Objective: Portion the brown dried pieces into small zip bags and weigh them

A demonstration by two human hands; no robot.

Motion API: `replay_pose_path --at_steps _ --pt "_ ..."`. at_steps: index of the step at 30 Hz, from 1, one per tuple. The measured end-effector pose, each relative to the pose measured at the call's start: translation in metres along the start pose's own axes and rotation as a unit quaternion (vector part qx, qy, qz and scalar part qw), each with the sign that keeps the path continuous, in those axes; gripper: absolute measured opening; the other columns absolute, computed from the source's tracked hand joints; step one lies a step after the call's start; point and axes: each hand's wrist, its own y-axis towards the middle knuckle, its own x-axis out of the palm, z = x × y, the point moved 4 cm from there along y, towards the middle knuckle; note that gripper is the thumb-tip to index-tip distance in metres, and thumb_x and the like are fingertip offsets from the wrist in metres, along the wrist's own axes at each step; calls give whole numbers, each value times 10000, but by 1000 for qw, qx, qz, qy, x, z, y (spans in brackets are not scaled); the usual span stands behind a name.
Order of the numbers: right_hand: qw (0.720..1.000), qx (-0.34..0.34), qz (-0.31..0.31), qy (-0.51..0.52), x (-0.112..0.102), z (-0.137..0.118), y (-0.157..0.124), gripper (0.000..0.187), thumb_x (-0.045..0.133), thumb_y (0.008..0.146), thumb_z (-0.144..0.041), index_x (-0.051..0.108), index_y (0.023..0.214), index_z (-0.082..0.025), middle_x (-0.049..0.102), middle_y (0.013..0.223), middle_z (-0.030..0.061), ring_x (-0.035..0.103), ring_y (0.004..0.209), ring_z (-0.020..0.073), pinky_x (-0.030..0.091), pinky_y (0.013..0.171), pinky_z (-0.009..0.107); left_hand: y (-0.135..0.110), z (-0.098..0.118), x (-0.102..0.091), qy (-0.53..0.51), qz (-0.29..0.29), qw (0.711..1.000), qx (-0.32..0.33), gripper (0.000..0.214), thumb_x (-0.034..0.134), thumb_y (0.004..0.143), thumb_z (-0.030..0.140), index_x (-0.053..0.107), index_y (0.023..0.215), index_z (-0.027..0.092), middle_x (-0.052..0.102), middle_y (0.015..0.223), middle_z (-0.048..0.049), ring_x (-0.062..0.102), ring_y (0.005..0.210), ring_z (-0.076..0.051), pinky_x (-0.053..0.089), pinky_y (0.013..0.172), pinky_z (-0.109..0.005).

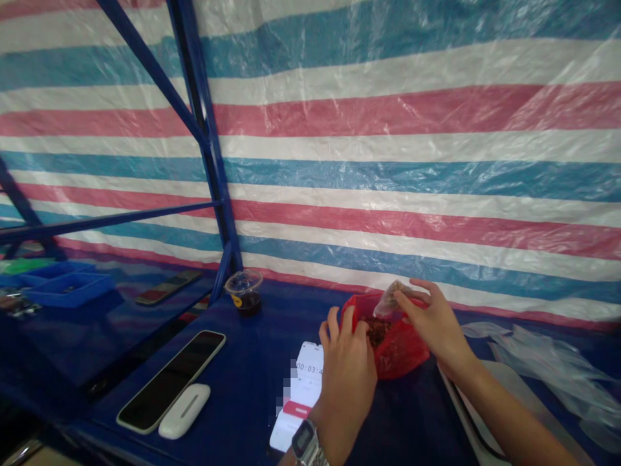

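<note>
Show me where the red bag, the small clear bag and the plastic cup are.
red bag (402, 353): head view, on its front wall.
small clear bag (387, 304): head view, on its lower half.
plastic cup (246, 294): head view, on its side wall.

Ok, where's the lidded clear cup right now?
Head view, left of centre: the clear cup stands on the blue table at the foot of the blue post, left of the red bag.
</note>
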Motion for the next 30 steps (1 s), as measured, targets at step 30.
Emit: replay_pose_path --at_steps 30 --pt "984 -101 -114 -93 14 -19 -7 335 733 755 -401 654 1050 -262 803 903 46 783 813 263 607 733 376 13 -36 4 -210 110 966 -100 320 411 946 26 621 1132 180 660 1070 -110 703 988 -255 583 904 -431"
